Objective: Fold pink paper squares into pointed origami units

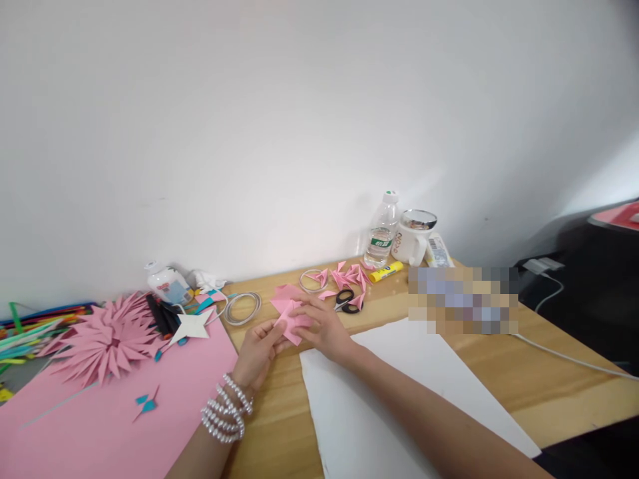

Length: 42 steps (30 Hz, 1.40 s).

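A folded piece of pink paper (292, 322) is held between both hands above the wooden table. My left hand (262, 349) pinches its lower left side, thumb on top. My right hand (322, 326) has its fingers closed on the right side of the paper, partly covering it. More pink paper (288, 293) shows just behind the hands. Black-handled scissors (344, 301) lie right of my right hand, near small folded pink pieces (351, 276). Strands of pearly beads (223, 412) circle my left wrist.
A large pink sheet (184, 399) at left carries a spiky pink paper flower (112, 339) and a white paper star (192, 326). White paper (399, 386) lies under my right arm. A water bottle (382, 233), mug (414, 238) and yellow glue stick (386, 271) stand or lie near the wall.
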Each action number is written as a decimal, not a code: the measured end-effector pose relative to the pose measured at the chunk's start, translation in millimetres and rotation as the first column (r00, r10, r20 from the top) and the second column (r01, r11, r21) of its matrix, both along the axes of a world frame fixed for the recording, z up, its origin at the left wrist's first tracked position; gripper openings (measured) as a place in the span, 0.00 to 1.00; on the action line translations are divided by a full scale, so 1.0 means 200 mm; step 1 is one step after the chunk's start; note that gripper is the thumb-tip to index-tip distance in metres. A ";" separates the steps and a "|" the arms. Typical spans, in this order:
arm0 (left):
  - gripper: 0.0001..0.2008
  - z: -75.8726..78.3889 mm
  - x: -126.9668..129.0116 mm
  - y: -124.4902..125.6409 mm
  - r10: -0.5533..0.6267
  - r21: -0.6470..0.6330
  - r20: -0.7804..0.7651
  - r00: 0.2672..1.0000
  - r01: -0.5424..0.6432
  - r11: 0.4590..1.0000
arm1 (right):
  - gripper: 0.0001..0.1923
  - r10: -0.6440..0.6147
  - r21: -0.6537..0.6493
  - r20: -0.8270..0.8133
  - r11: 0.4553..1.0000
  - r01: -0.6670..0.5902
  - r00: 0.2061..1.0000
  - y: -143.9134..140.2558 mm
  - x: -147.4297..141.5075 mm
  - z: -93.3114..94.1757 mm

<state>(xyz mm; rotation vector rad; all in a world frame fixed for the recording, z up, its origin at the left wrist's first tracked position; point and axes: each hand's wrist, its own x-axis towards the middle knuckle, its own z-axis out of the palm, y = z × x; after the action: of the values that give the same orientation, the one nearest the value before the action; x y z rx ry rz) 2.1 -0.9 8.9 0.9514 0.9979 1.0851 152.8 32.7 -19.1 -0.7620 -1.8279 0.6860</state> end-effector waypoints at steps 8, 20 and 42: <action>0.11 -0.01 -0.01 0.00 0.098 0.120 -0.180 0.979 -0.077 0.990 | 0.15 -0.037 -0.071 -0.021 0.997 0.036 0.999 0.00 0.00 -0.03; 0.11 0.00 0.00 0.01 0.165 0.047 -0.108 0.980 -0.161 0.986 | 0.07 -0.073 -0.116 -0.077 0.991 0.064 0.994 0.00 0.00 -0.01; 0.13 0.00 0.01 -0.01 0.077 0.071 -0.262 0.962 -0.060 0.996 | 0.13 -0.019 -0.365 -0.204 0.929 -0.058 0.979 0.03 -0.01 0.00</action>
<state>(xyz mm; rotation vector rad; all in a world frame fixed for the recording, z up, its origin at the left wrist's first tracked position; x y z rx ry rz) 3.3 -2.3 9.7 1.1414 1.2284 1.0700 151.1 37.7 -19.8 -0.8812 -1.5384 1.1015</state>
